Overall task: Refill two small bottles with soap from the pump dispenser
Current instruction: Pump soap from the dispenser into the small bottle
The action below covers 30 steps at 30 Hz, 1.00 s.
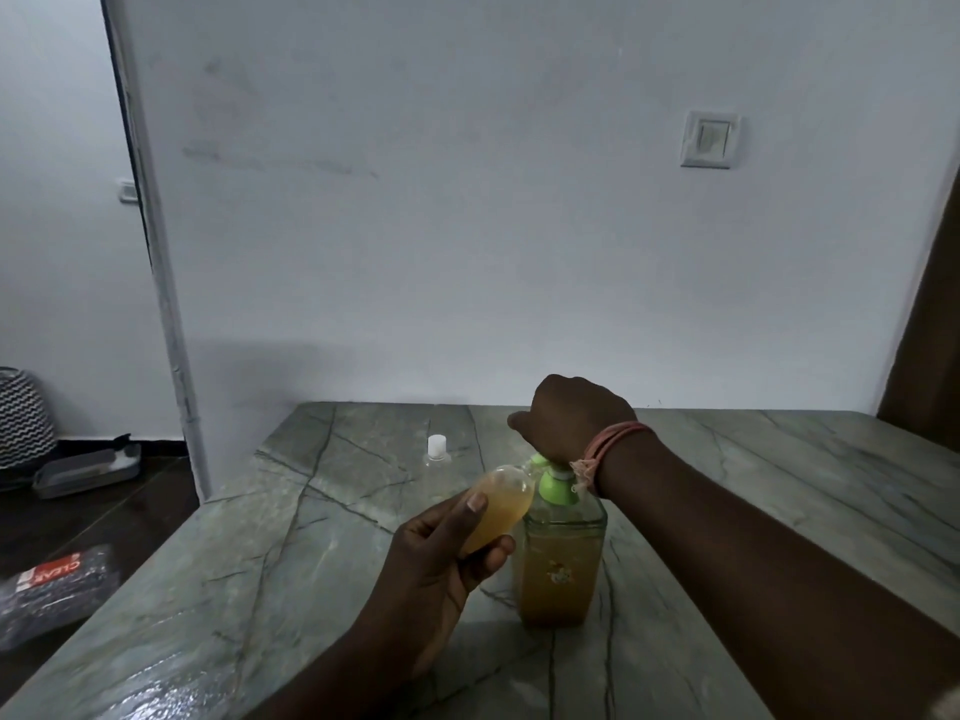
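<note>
A clear pump dispenser [560,558] with amber soap and a green pump top [556,485] stands on the marble table [311,537]. My right hand [571,415] rests on top of the pump head, fingers curled over it. My left hand [441,558] grips a small clear bottle [498,509], tilted with its mouth at the green spout and amber soap inside it. A second small clear bottle [437,472] with a white cap stands upright farther back on the table, apart from both hands.
The table butts against a white wall with a switch plate [710,140]. On the dark floor to the left lie a packet with a red label [52,589], a grey tray [88,472] and a zigzag-patterned basket [23,415].
</note>
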{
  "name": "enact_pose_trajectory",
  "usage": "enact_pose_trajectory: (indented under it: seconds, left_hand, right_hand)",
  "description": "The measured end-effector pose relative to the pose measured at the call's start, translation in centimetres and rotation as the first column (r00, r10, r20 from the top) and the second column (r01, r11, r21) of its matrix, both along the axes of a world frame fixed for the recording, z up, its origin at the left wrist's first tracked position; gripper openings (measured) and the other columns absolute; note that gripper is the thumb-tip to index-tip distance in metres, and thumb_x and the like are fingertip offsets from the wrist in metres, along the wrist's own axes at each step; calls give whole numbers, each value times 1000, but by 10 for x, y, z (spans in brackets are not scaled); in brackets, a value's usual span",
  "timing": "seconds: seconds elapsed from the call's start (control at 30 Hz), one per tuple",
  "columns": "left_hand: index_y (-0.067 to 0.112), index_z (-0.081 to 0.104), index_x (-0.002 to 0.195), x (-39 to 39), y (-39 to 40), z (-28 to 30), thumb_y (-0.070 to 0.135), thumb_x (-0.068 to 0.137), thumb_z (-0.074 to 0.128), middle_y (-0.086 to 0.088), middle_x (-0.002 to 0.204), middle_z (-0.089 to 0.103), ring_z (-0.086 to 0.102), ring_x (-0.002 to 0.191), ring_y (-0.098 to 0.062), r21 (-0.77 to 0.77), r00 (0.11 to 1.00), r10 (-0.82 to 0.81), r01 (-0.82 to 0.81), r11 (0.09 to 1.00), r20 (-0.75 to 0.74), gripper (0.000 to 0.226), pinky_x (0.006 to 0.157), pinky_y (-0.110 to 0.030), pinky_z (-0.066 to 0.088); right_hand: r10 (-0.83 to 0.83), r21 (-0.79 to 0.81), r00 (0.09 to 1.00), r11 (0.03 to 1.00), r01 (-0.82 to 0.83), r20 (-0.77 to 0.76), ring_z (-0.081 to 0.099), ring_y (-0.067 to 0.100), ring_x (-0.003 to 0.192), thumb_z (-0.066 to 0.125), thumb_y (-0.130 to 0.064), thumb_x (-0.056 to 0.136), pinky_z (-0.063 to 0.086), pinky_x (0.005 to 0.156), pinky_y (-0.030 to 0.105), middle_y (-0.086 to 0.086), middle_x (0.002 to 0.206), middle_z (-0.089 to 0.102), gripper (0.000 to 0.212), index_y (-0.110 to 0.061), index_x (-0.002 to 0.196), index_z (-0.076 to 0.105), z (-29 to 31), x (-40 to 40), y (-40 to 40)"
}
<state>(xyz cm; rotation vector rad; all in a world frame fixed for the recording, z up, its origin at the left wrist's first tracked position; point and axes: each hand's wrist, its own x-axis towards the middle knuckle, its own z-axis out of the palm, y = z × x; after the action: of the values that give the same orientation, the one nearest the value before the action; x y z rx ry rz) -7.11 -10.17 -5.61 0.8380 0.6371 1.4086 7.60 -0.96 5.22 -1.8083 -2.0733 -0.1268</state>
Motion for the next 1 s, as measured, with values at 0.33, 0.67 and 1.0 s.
enact_pose_trajectory:
  seconds: [0.33,0.67,1.0]
  left_hand:
    - [5,77,102,-2,3,-2,19,78,68,-13,83,74,68,69,-23,26,1000,-12,12,1000,1,30,58,-26,58]
    - [3,72,109,-1,0,1,18,79,67,-15,82,72,68,70,-23,28,1000,-3,3,1000,-7,34,60,-26,59]
    - [3,73,109,-1,2,-1,19,77,70,-18,89,69,66,70,-25,13,1000,9,-8,1000,-2,36,59,-27,58]
  right_hand:
    - [31,120,999,992,-32,12,55,24,68,51,-45,87,41,63,30,-2,65,49,35,-20,62,45,-4,-3,-3]
    - [44,112,992,992,-57,121,54,24,78,48,-47,93,40,69,31,0,79,50,33,-18,77,46,9,-5,-9]
    - [26,84,999,996,-29,31,54,25,72,51,-43,89,41,66,30,-3,66,47,36,-20,63,44,0,-3,-8]
